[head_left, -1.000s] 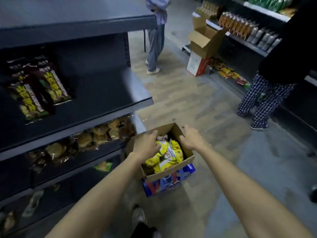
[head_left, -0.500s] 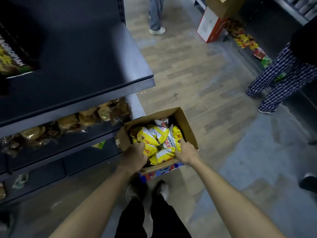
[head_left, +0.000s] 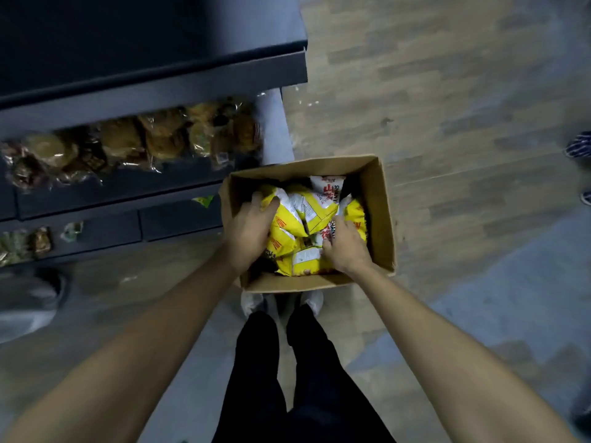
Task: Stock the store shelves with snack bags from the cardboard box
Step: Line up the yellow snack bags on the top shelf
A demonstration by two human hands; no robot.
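An open cardboard box (head_left: 382, 215) stands on the floor right in front of my feet. It holds several yellow snack bags (head_left: 302, 219) with red and white print. Both hands are inside the box. My left hand (head_left: 251, 228) presses against the left side of the pile, its fingers curled over a yellow bag. On the right side of the pile, my right hand (head_left: 345, 247) lies with fingers bent onto the bags. No bag is lifted clear of the box.
Dark shelving (head_left: 153, 75) fills the upper left, its top shelf bare where visible. A lower shelf carries clear-wrapped baked goods (head_left: 144, 139). Small packets (head_left: 41, 239) lie on the bottom shelf. Another person's shoes (head_left: 580, 148) show at the right edge, a grey shoe (head_left: 35, 298) at the left.
The view has tilted down further onto the box. Both hands have gone from the box's rim deeper in, closing around the pile of yellow bags.
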